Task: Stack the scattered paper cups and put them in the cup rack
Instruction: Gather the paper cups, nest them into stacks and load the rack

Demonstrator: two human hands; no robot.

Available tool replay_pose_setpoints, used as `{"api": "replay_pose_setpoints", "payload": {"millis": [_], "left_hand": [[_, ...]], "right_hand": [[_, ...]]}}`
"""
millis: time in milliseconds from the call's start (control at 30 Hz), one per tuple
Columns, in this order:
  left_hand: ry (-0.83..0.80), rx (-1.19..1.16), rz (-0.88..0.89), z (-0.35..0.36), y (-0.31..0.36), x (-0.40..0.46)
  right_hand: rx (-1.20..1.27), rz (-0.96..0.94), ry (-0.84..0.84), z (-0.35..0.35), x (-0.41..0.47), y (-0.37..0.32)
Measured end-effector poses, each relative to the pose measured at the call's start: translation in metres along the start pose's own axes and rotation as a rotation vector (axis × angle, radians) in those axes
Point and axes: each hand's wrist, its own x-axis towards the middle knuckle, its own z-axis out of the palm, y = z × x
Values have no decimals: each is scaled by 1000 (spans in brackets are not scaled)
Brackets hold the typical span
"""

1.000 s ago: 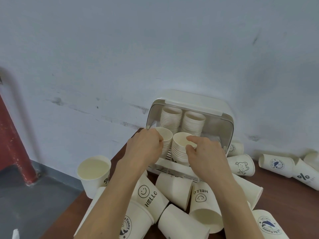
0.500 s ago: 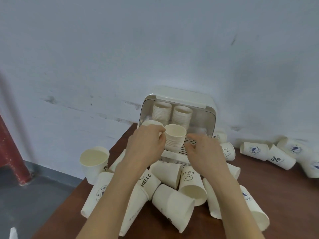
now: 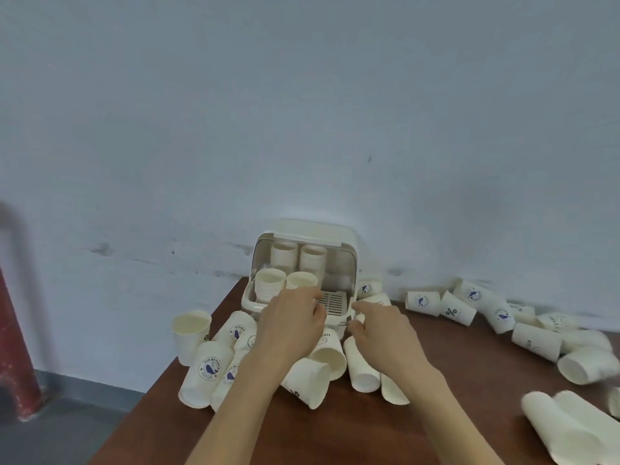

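The white cup rack (image 3: 346, 241) stands open against the wall at the table's far edge. Two cup stacks (image 3: 298, 258) fill its back row. Two shorter stacks (image 3: 270, 283) (image 3: 301, 280) stand in its front left. My left hand (image 3: 292, 322) hovers just in front of the rack with loosely curled fingers and holds nothing. My right hand (image 3: 382, 333) is beside it to the right, index finger stretched toward the rack's front rim, also holding nothing. Loose paper cups (image 3: 308, 380) lie under and around both hands.
One cup (image 3: 190, 333) stands upright at the table's left corner, next to several lying cups (image 3: 208, 374). More cups (image 3: 458, 312) lie along the wall on the right, and some (image 3: 563, 431) near the right front. The brown table (image 3: 335, 437) drops off at left.
Both hands have let go of the front stacks and drawn back out of the rack toward me. The two front stacks stay standing in the rack. The view has widened.
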Motion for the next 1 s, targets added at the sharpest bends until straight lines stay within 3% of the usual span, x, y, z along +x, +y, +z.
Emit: {"api": "replay_pose_setpoints", "payload": {"millis": [267, 633, 1000], "left_hand": [[-28, 55, 38, -16, 41, -43], [-87, 50, 57, 6, 70, -88], [-223, 93, 231, 50, 135, -100]], "right_hand": [[45, 34, -28, -37, -53, 14], [13, 106, -73, -34, -104, 52], [44, 298, -27, -48, -149, 117]]}}
